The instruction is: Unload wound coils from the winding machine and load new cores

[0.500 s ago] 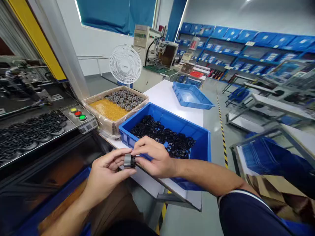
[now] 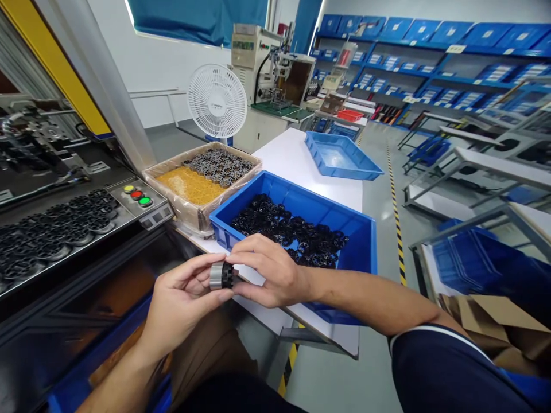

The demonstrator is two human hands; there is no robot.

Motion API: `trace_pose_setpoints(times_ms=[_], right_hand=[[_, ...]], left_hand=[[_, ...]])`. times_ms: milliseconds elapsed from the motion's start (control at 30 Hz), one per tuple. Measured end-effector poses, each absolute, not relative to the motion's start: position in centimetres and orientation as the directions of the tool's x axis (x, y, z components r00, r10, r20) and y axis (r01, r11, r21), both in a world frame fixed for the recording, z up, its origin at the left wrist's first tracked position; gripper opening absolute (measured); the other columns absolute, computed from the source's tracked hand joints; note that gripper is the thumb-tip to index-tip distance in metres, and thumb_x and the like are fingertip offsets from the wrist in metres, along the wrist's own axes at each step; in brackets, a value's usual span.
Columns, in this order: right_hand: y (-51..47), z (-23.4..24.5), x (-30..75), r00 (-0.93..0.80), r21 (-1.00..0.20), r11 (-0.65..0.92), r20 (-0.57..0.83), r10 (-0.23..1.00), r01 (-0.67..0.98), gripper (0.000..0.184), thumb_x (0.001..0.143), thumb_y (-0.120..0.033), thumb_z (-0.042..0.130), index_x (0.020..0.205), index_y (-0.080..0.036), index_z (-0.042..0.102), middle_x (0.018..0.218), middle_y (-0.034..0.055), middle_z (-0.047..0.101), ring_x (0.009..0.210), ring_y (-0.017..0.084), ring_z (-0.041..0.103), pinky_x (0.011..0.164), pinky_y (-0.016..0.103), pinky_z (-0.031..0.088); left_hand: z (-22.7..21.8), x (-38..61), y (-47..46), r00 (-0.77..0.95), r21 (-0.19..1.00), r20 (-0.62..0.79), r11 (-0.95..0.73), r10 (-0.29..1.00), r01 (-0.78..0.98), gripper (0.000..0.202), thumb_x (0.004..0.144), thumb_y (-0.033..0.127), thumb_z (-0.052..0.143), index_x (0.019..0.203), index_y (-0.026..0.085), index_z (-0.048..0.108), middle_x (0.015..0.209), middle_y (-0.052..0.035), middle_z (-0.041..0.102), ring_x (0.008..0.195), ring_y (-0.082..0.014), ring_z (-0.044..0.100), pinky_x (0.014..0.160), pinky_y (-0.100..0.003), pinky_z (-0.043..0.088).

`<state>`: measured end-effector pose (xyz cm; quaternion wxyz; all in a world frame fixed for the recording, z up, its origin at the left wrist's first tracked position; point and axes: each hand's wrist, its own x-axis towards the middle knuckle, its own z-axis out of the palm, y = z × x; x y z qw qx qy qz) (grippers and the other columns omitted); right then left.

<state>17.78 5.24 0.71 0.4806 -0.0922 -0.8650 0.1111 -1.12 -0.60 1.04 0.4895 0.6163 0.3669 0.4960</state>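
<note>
Head view. My left hand is curled around a small cylindrical part, thumb on top, fingers underneath. The part has a grey metal body and a black toothed end. My right hand is closed on the black end, fingertips pinching it, palm down. The part sits between both hands, in the air just off the near edge of the white worktop.

Just behind my right hand, a deep blue bin holds a heap of black toothed rings. To its left, touching it, is a cardboard box with yellow filling and grey rings at the far end. Further back on the worktop are a shallow blue tray and a white fan.

At far left is a machine bed with rows of black rings and a button panel.
</note>
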Motion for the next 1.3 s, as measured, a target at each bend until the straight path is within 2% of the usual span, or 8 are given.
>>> trace_pose_setpoints(times_ms=[167, 833, 933, 1000, 1067, 1133, 1200, 1300], right_hand=[[5.4, 0.6, 17.8, -0.539, -0.26, 0.963, 0.802, 0.257, 0.073, 0.042, 0.076, -0.015, 0.072, 0.111, -0.001, 0.054, 0.106, 0.0173, 0.057, 0.101, 0.018, 0.054, 0.085, 0.033, 0.05], [5.4, 1.1, 17.9, -0.554, -0.107, 0.99, 0.821, 0.138, 0.088, 0.038, 0.075, -0.022, 0.074, 0.103, 0.0, 0.062, 0.099, 0.016, 0.06, 0.094, 0.02, 0.055, 0.078, 0.035, 0.051], [7.4, 1.0, 18.5, -0.531, -0.213, 0.972, 0.815, 0.232, 0.096, 0.048, 0.074, -0.03, 0.076, 0.107, 0.003, 0.063, 0.099, 0.016, 0.06, 0.095, 0.018, 0.055, 0.082, 0.033, 0.05], [9.9, 0.1, 19.5, -0.44, -0.335, 0.918, 0.806, 0.396, 0.213, 0.051, 0.077, -0.03, 0.074, 0.112, 0.005, 0.062, 0.097, 0.0143, 0.061, 0.093, 0.016, 0.054, 0.085, 0.032, 0.048], [12.7, -1.6, 20.7, -0.386, -0.467, 0.752, 0.657, 0.647, 0.465, 0.041, 0.083, -0.032, 0.067, 0.11, -0.001, 0.064, 0.093, 0.0098, 0.061, 0.087, 0.014, 0.055, 0.083, 0.03, 0.047], [14.8, -3.8, 21.7, -0.422, -0.423, 0.471, 0.211, 0.882, 0.774, 0.035, 0.085, -0.03, 0.063, 0.112, -0.007, 0.066, 0.099, 0.0087, 0.061, 0.092, 0.017, 0.057, 0.087, 0.031, 0.046], [15.8, -5.9, 21.9, -0.465, -0.269, 0.416, -0.155, 0.871, 0.869, 0.042, 0.087, -0.028, 0.059, 0.125, -0.011, 0.062, 0.115, 0.0103, 0.059, 0.109, 0.021, 0.055, 0.098, 0.031, 0.042], [15.7, -8.0, 21.4, -0.547, -0.225, 0.498, -0.358, 0.757, 0.837, 0.053, 0.084, -0.02, 0.059, 0.136, -0.012, 0.054, 0.125, 0.0118, 0.055, 0.12, 0.024, 0.051, 0.103, 0.03, 0.039]], left_hand=[[1.2, -0.9, -0.5, 0.214, 0.966, 0.26, -0.254, 0.942, -0.052, 0.05, 0.074, 0.002, 0.07, 0.117, 0.025, 0.06, 0.107, 0.006, 0.065, 0.092, -0.0059, 0.064, 0.08, -0.006, 0.05], [0.5, -1.1, -1.1, 0.254, 0.99, 0.1, -0.071, 0.962, -0.12, 0.051, 0.074, 0.006, 0.072, 0.119, 0.028, 0.062, 0.105, 0.0028, 0.066, 0.094, -0.0108, 0.064, 0.081, -0.009, 0.05], [0.2, -1.6, -1.2, 0.274, 0.99, 0.119, -0.134, 0.954, 0.038, 0.048, 0.089, 0.017, 0.059, 0.133, 0.036, 0.052, 0.128, 0.0004, 0.056, 0.106, -0.0116, 0.061, 0.089, -0.017, 0.051], [-0.2, -2.4, -1.0, 0.279, 0.951, 0.177, -0.238, 0.944, 0.199, 0.047, 0.093, 0.02, 0.053, 0.137, 0.036, 0.049, 0.136, -0.0027, 0.045, 0.108, -0.0117, 0.059, 0.089, -0.018, 0.051], [-0.8, -3.4, -0.5, 0.247, 0.932, 0.164, -0.232, 0.955, 0.277, 0.044, 0.092, 0.023, 0.055, 0.135, 0.032, 0.051, 0.132, -0.004, 0.049, 0.105, -0.0115, 0.059, 0.09, -0.017, 0.05], [-1.6, -4.5, 0.2, 0.183, 0.985, 0.034, -0.064, 0.983, 0.159, 0.044, 0.093, 0.028, 0.055, 0.137, 0.029, 0.051, 0.13, -0.0061, 0.053, 0.102, -0.0138, 0.061, 0.092, -0.023, 0.05], [-2.2, -5.2, 0.6, 0.144, 0.999, -0.053, 0.053, 0.988, -0.001, 0.046, 0.094, 0.031, 0.053, 0.139, 0.026, 0.047, 0.136, -0.0088, 0.048, 0.101, -0.0145, 0.06, 0.093, -0.027, 0.05], [-2.2, -5.5, 0.5, 0.144, 0.994, 0.046, -0.06, 0.988, 0.094, 0.045, 0.089, 0.027, 0.06, 0.132, 0.026, 0.051, 0.129, -0.0058, 0.051, 0.1, -0.0088, 0.057, 0.09, -0.017, 0.047]])
